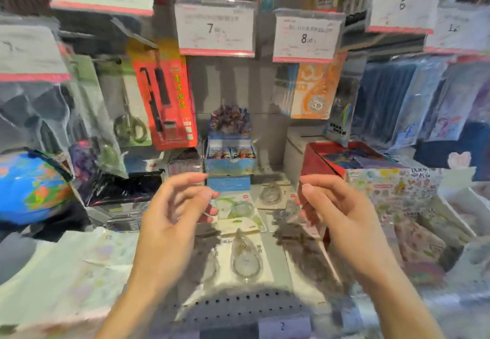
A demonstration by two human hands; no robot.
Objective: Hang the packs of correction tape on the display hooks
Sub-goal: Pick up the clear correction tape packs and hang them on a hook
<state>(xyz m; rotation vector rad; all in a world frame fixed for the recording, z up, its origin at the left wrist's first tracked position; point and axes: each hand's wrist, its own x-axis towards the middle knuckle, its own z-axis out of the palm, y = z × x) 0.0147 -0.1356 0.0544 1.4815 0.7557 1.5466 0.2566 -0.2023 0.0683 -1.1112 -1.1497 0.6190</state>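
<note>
Several packs of correction tape lie flat on the grey shelf (275, 280). A clear teardrop pack (245, 258) is nearest, a green-and-white pack (238, 212) sits behind it, and a grey pack (271, 193) lies further back. My left hand (172, 214) hovers above the left side of the packs, fingers curled and apart, holding nothing. Over their right side my right hand (336, 211) hangs with loosely curled fingers, also holding nothing. A bare stretch of back panel (230, 84) shows under the price tag marked 7 (216, 29); I cannot make out a hook there.
A red pen pack (165, 100) hangs at the left and an orange pack (313, 91) under the tag marked 8. A blue card box (230, 158) stands behind the packs, a red box (334, 163) at the right, a globe (29, 185) at the far left.
</note>
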